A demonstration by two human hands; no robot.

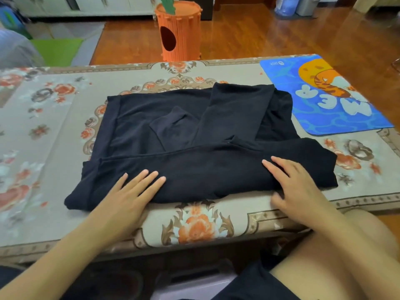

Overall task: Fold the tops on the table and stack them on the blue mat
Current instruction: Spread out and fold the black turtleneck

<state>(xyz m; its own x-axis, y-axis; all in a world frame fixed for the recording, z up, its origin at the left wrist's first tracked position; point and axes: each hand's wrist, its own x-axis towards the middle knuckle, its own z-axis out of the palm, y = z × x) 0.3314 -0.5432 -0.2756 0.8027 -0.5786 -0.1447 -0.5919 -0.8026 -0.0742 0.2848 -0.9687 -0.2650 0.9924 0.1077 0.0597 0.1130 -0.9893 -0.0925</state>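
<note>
A black long-sleeved top (194,135) lies partly folded in the middle of the table (54,109), its near side folded over and a sleeve laid across the body. My left hand (129,195) rests flat on the near fold with straight fingers. Flat on the right part of that same fold lies my right hand (296,187), thumb at the cloth's near edge. The blue mat (324,118) with a cartoon print lies at the table's far right; the top's far right corner touches its left edge. Nothing lies on the mat.
The table carries a grey floral cloth. An orange carrot-shaped bin (178,31) stands on the wooden floor beyond the far edge. A green mat (56,50) lies on the floor at the far left. My bare knees (346,256) are below the near edge.
</note>
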